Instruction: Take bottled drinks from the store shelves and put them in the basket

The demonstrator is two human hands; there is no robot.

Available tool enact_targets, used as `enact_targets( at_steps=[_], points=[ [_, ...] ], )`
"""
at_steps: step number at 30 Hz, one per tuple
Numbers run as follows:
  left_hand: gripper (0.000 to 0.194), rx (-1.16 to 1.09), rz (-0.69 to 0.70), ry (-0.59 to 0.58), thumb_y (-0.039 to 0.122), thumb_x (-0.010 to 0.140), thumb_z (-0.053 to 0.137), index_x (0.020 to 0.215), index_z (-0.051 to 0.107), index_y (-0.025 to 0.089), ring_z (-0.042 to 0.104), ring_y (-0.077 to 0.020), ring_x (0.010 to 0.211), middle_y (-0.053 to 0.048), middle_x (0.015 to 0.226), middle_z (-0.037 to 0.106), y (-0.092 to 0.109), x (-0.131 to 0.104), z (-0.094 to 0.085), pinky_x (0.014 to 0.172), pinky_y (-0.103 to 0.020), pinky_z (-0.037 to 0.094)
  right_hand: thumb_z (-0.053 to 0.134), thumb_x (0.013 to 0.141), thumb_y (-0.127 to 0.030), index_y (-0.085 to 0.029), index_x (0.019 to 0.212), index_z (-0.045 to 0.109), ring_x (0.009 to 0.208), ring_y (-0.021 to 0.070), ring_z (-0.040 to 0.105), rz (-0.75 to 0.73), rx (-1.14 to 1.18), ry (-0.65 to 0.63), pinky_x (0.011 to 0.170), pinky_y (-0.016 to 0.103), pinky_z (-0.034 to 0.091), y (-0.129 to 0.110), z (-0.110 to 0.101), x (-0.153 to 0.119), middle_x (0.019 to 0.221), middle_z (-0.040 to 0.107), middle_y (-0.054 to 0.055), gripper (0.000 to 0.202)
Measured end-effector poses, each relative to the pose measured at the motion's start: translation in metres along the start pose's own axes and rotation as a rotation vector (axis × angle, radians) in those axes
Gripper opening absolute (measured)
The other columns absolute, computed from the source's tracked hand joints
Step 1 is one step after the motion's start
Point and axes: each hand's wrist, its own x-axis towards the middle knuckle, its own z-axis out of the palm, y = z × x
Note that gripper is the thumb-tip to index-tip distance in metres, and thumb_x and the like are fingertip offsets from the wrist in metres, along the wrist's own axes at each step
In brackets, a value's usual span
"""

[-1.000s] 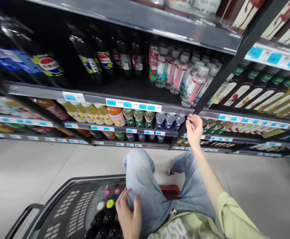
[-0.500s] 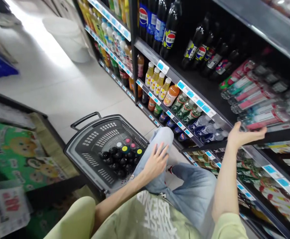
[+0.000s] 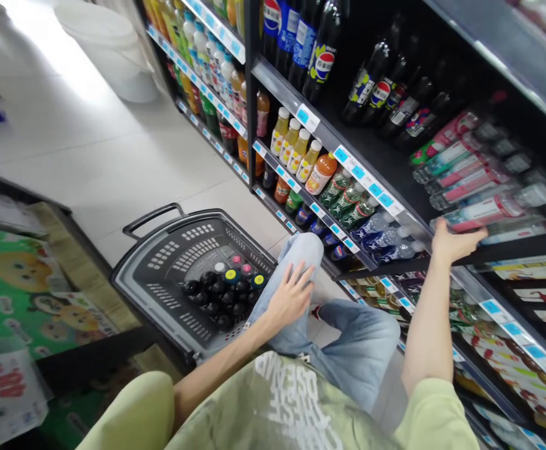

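Note:
My right hand [image 3: 458, 242] reaches to the shelf edge. Its thumb and fingers are around the base end of a clear bottle with a pink label [image 3: 481, 212], which lies on its side on the shelf. More clear bottles with pink labels [image 3: 460, 178] lie alongside it, caps toward the back. My left hand [image 3: 292, 297] rests on my raised knee [image 3: 303, 250] with fingers spread, holding nothing. Just beyond that knee stands a dark shopping basket [image 3: 160, 262] on the floor, holding several bottles with black caps [image 3: 221, 297] and a few with yellow, pink or white caps.
Dark cola bottles [image 3: 320, 62] stand on the same shelf, further left. Juice bottles [image 3: 296, 147] and green soda bottles [image 3: 348, 203] fill the rack below. A white bucket [image 3: 114, 56] stands on the floor at the far left. Green cartons [image 3: 24, 275] sit on a display at my left.
My view has shifted slightly. My right hand's fingers have drawn in around the base of the pink-labelled bottle. The left hand stays on my knee.

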Motion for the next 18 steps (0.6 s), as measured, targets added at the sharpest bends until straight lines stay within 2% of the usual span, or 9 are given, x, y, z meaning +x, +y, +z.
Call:
enact_targets(
  at_steps=[5, 8, 10, 12, 15, 18],
  points=[
    [0.030, -0.037, -0.006, 0.091, 0.024, 0.102, 0.057, 0.122, 0.079, 0.018, 0.037, -0.0392, 0.162, -0.013, 0.166, 0.054, -0.006, -0.001, -0.002, 0.136, -0.064, 0.025, 0.089, 0.076, -0.033, -0.008, 0.134, 0.054, 0.132, 0.0429, 0.066, -0.050, 0.090, 0.090, 0.117, 0.057, 0.050, -0.007, -0.010, -0.015, 0.135, 0.067, 0.031, 0.072],
    [0.032, -0.031, 0.007, 0.130, 0.023, 0.102, 0.057, 0.122, 0.080, 0.018, 0.038, -0.0399, 0.161, -0.013, 0.165, 0.055, -0.009, 0.000, -0.003, 0.135, -0.063, 0.027, 0.083, 0.084, -0.049, -0.005, 0.132, 0.056, 0.128, 0.0418, 0.068, -0.091, 0.241, 0.153, 0.111, 0.056, 0.056, -0.005, -0.014, -0.025, 0.132, 0.067, 0.032, 0.070],
    [0.032, -0.014, 0.015, 0.141, 0.022, 0.101, 0.057, 0.122, 0.080, 0.017, 0.039, -0.0403, 0.161, -0.013, 0.165, 0.056, -0.010, 0.001, -0.003, 0.134, -0.063, 0.028, 0.073, 0.091, -0.059, -0.006, 0.131, 0.058, 0.127, 0.0420, 0.069, -0.135, 0.352, 0.162, 0.107, 0.058, 0.059, 0.000, -0.020, -0.039, 0.131, 0.067, 0.031, 0.069],
    [0.031, -0.002, 0.020, 0.142, 0.021, 0.101, 0.057, 0.121, 0.080, 0.017, 0.039, -0.0410, 0.160, -0.013, 0.163, 0.057, -0.011, 0.002, -0.002, 0.134, -0.064, 0.029, 0.069, 0.092, -0.065, -0.007, 0.132, 0.059, 0.131, 0.0427, 0.067, -0.153, 0.439, 0.145, 0.107, 0.060, 0.059, 0.009, -0.029, -0.062, 0.132, 0.067, 0.029, 0.072],
    [0.030, -0.001, 0.021, 0.134, 0.021, 0.100, 0.058, 0.120, 0.080, 0.017, 0.039, -0.0421, 0.160, -0.014, 0.162, 0.058, -0.011, 0.005, -0.002, 0.133, -0.065, 0.029, 0.075, 0.085, -0.066, -0.008, 0.139, 0.055, 0.140, 0.0412, 0.060, -0.086, 0.523, 0.047, 0.112, 0.060, 0.056, 0.032, -0.047, -0.113, 0.132, 0.067, 0.026, 0.081],
    [0.027, -0.028, 0.008, 0.131, 0.020, 0.098, 0.059, 0.116, 0.079, 0.017, 0.038, -0.0425, 0.160, -0.015, 0.159, 0.060, -0.010, 0.007, -0.003, 0.133, -0.067, 0.027, 0.079, 0.080, -0.060, -0.015, 0.139, 0.053, 0.136, 0.0371, 0.063, 0.058, 0.569, -0.241, 0.116, 0.059, 0.054, 0.062, -0.066, -0.179, 0.129, 0.070, 0.020, 0.079]
  ],
)
